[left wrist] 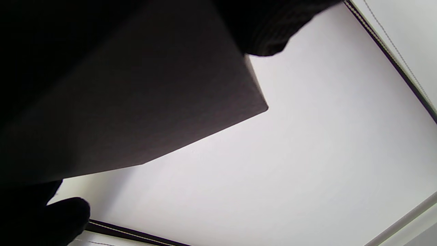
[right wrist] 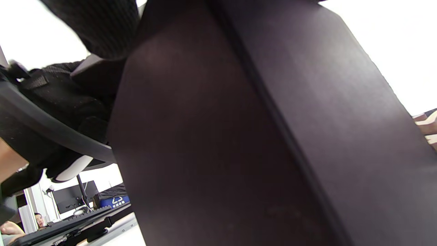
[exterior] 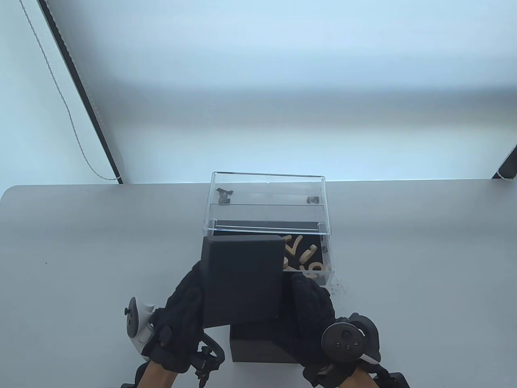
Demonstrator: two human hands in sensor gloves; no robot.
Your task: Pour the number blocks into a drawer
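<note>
A black box (exterior: 242, 279) is held tipped forward over the pulled-out drawer (exterior: 328, 258) of a clear acrylic case (exterior: 268, 202). My left hand (exterior: 183, 307) grips the box's left side and my right hand (exterior: 311, 307) grips its right side. Several tan wooden number blocks (exterior: 301, 254) lie on the drawer's black floor, right of the box. The box fills the left wrist view (left wrist: 129, 102) and the right wrist view (right wrist: 256, 136), where block edges (right wrist: 426, 126) show at the right. The box's opening is hidden.
A second black box part (exterior: 258, 343) sits on the grey table (exterior: 80, 250) under the held box, near the front edge. Small dark items (exterior: 224, 195) lie in the case's upper tier. A window blind cord (exterior: 68, 109) hangs at back left.
</note>
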